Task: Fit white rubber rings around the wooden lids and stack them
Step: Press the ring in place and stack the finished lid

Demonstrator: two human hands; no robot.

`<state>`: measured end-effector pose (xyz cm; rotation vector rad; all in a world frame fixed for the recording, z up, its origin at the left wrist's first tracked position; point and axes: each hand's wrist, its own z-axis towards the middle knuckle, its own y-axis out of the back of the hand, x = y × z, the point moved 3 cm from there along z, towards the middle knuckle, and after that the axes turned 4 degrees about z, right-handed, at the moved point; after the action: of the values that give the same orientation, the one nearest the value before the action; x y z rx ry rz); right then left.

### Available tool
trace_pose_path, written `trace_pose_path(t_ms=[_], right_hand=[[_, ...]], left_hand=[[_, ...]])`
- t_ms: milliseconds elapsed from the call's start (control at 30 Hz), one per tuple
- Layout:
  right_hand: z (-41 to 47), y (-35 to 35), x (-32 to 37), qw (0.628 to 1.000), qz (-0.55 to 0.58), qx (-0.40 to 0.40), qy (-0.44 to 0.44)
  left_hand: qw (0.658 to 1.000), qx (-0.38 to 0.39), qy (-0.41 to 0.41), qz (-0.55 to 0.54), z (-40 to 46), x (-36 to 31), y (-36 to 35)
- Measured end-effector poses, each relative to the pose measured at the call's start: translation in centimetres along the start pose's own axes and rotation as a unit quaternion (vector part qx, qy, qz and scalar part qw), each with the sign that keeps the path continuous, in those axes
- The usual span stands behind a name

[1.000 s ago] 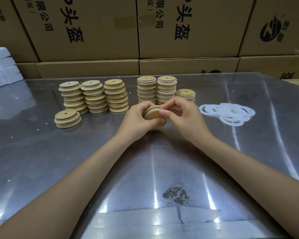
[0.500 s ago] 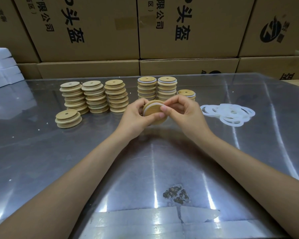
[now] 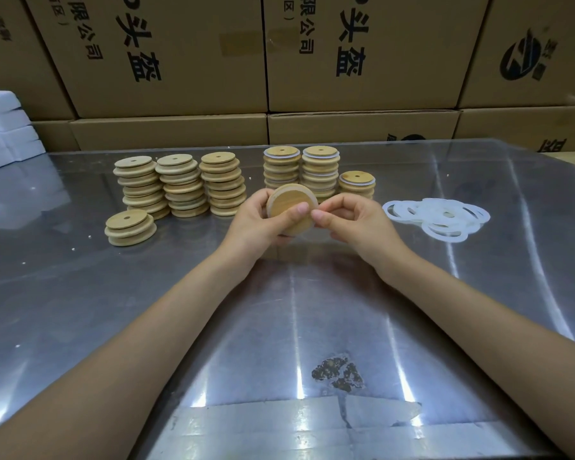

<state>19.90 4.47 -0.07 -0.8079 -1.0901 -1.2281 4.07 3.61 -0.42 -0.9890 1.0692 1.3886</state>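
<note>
Wooden lid point(image 3: 291, 207), now tilted face-on with its white rubber ring seated, stays gripped by left hand point(image 3: 263, 224); right hand point(image 3: 352, 220) fingers pinch its rim, ready for stacking.

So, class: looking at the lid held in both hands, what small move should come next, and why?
Probably set the held lid on the short ringed stack. A white ring edge shows round it, the left hand grips it, and the right hand pinches its rim beside that stack.
</note>
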Motion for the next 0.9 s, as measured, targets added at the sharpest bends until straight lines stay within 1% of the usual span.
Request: trace_pose_path(t_ms=[133,167,233,267,300,333,400,433,500,567,600,700,733,767,800,833,867,900], right_hand=[[0.0,-0.1,-0.1,1.000,-0.001,-0.006,-0.001],[0.0,-0.1,-0.2,1.000,-0.002,-0.010,0.000],[0.0,0.0,-0.5,1.000,-0.003,-0.017,0.003],[0.0,0.0,-0.6,1.000,-0.003,-0.020,0.006],[0.1,0.1,-0.6,1.000,-0.005,-0.021,0.011],[0.2,0.2,-0.6,1.000,-0.012,-0.020,0.019],[0.3,0.1,-0.4,0.998,-0.049,-0.008,0.046],[0.3,0.0,-0.5,0.996,-0.073,0.006,0.058],[0.2,-0.6,-0.7,0.988,-0.138,0.036,0.066],[0.1,-1.0,-1.0,0.977,-0.196,0.041,0.066],[0.1,-1.0,-1.1,0.975,-0.210,0.031,0.069],[0.4,-0.6,-1.2,0.976,-0.201,-0.015,0.081],[0.5,-0.3,-1.2,0.977,-0.194,-0.034,0.087],[0.7,0.0,-1.2,0.975,-0.191,-0.058,0.094],[1.0,0.5,-1.3,0.973,-0.192,-0.085,0.100],[1.4,1.1,-1.3,0.969,-0.193,-0.113,0.100],[1.7,1.8,-1.5,0.966,-0.193,-0.143,0.093],[2.2,2.7,-1.7,0.962,-0.194,-0.174,0.083]], left_hand=[[1.000,0.003,-0.006,0.016,0.0,0.1,0.0],[0.999,0.003,-0.021,0.034,0.0,0.0,0.0],[0.992,0.002,-0.066,0.108,-0.1,-0.4,-0.2],[0.988,0.006,-0.078,0.136,-0.1,-0.4,-0.4],[0.988,0.015,-0.071,0.138,-0.1,-0.2,-0.5],[0.992,0.025,-0.043,0.113,-0.2,0.0,-0.7],[0.999,0.040,0.034,0.011,-0.2,0.4,-1.1],[0.997,0.034,0.064,-0.027,-0.2,0.4,-1.2],[0.992,0.010,0.106,-0.068,-0.1,0.2,-1.2],[0.987,0.010,0.131,-0.095,-0.1,0.0,-1.4],[0.985,0.025,0.139,-0.103,-0.2,0.0,-1.6],[0.980,0.075,0.145,-0.111,-0.5,-0.1,-2.0],[0.985,0.074,0.131,-0.083,-0.5,-0.3,-1.9],[0.993,0.061,0.098,-0.024,-0.4,-0.5,-1.6],[0.996,0.034,0.052,0.057,-0.2,-0.8,-1.0],[0.990,-0.003,0.002,0.138,-0.1,-1.1,-0.2],[0.975,-0.047,-0.036,0.212,0.1,-1.4,0.8],[0.954,-0.091,-0.056,0.279,0.2,-1.6,2.0]])
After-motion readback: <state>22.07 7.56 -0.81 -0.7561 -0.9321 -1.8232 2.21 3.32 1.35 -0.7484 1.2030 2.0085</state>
